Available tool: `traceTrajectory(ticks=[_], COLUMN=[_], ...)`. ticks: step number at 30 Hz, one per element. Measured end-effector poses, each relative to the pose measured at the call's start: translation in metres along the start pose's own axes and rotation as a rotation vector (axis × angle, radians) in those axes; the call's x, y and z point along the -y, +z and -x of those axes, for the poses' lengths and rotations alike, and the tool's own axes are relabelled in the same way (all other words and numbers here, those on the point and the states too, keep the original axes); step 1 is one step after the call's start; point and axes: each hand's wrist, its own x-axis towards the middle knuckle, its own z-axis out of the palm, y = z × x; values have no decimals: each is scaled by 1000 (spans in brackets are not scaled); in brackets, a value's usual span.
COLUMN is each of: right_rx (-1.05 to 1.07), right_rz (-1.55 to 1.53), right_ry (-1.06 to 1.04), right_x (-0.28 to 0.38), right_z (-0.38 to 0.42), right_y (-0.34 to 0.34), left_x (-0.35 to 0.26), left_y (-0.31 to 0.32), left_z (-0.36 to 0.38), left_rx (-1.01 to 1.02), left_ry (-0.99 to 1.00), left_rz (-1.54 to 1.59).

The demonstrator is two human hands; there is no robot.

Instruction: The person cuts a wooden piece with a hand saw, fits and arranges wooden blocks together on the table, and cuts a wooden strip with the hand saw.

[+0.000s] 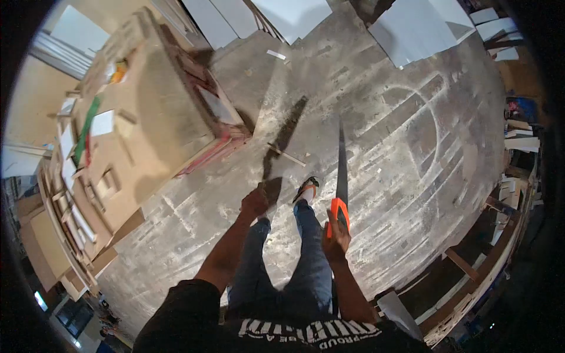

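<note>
My right hand (336,240) is wrapped round the orange handle of a hand saw (342,170), whose long dark blade points away from me over the floor. Near the middle of the view, my left hand (255,202) is closed beside a brownish shape; what it holds, if anything, cannot be made out. A thin wooden strip (286,154) lies on the floor beyond my hands. My sandalled foot (307,189) shows between them.
At the left stands a large wooden worktable (170,112) with a green strip (87,129), a white piece (102,122) and wood scraps. White panels (415,32) are at the top. A wooden frame (462,265) is at the lower right. The concrete floor (400,176) is marked and dusty.
</note>
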Motion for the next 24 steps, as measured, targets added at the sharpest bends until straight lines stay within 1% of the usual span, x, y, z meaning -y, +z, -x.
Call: traceTrajectory(ticks=[2,3,5,6,7,8,10,11,13,14,16,17,19,22,24], right_rx=[-48,-51,-62,-70,-80,-74,-73,-72,-86,-106,-146,-155,-154,-183,-214], right_rz=[97,126,155,156,160,169,186,211,284,291,295,297,280,276,214], right_ry=[-28,-50,-80,-90,-101,-74,-34,-30,-30,-35,-48,-25,38,48,12], right_x=[-25,-45,-82,-100,-114,-125,-133,-142,-163,-168,-168,-165,-151,-158,-146], right_z=[-4,0,16,25,29,34,29,33,37,34,24,12,-4,1,-12], right_y=[34,50,79,92,103,111,120,125,133,131,128,127,121,128,125], left_x=[12,26,50,72,82,90,73,84,108,114,116,128,119,98,25], left_y=[39,69,122,164,192,217,237,260,323,345,317,329,318,284,204], left_z=[-44,-72,-123,-146,-166,-188,-241,-257,-317,-345,-355,-370,-372,-364,-328], left_rx=[179,175,243,42,-166,-121,-48,-190,-313,-381,-67,15,127,-81,-85], left_ry=[-149,-129,11,134,246,212,148,329,358,369,433,333,505,757,601], left_rz=[-174,-282,-464,-494,-535,-498,-424,-512,-412,-355,-214,-144,-613,-524,-137])
